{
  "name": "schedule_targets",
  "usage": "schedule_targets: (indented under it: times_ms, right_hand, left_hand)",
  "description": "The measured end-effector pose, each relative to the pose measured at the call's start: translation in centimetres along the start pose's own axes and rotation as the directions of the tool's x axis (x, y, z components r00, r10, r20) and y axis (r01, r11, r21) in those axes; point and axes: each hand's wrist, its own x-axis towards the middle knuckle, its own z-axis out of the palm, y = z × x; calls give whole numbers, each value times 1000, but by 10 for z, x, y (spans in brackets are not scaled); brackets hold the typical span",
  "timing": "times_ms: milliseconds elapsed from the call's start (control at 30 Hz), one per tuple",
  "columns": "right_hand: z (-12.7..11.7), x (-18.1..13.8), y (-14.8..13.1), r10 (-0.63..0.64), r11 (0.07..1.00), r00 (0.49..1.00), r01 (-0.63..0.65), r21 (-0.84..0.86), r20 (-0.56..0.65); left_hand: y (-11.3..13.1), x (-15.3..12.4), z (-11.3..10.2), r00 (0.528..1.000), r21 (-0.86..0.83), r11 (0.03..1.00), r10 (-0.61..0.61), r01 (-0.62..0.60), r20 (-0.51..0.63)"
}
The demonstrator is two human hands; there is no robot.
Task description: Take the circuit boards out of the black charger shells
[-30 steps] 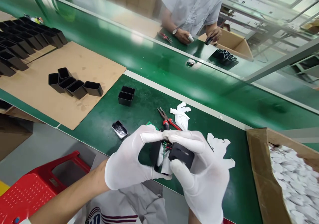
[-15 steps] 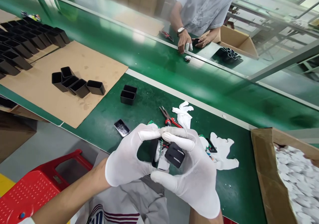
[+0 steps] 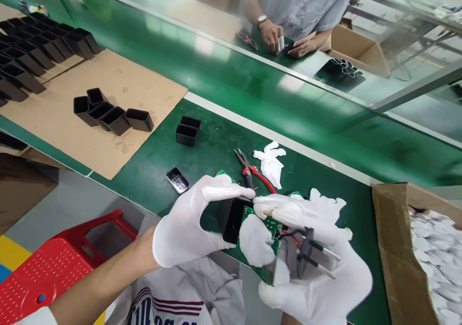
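My left hand (image 3: 184,226), in a white glove, grips a black plastic housing (image 3: 231,218) with its open end facing right. My right hand (image 3: 317,267), also gloved, holds a green circuit board (image 3: 271,228) with a white pad (image 3: 254,239) on it. The board's end sits at the mouth of the housing. A black plug cap with two metal pins (image 3: 315,256) hangs from the board by red and black wires and rests against my right palm.
On the green bench lie red-handled pliers (image 3: 252,170), crumpled white gloves (image 3: 270,159), a small black lid (image 3: 177,179) and two black housings (image 3: 187,130). More housings (image 3: 111,115) sit on cardboard (image 3: 54,118) at left. A box of white pads (image 3: 433,257) stands right. Across the belt, another person's hands (image 3: 285,41) work.
My hands have drawn apart. The circuit board with its white pad now shows outside the housing, and the plug cap has swung out to the right, pins pointing right.
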Motion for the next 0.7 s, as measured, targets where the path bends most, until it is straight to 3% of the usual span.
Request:
schedule_targets:
  times_ms: [700]
  right_hand:
    - [-3,-3,2,43,991,989,-25,-131,142]
  left_hand:
    - [-1,3,6,994,97,989,111,-108,-22]
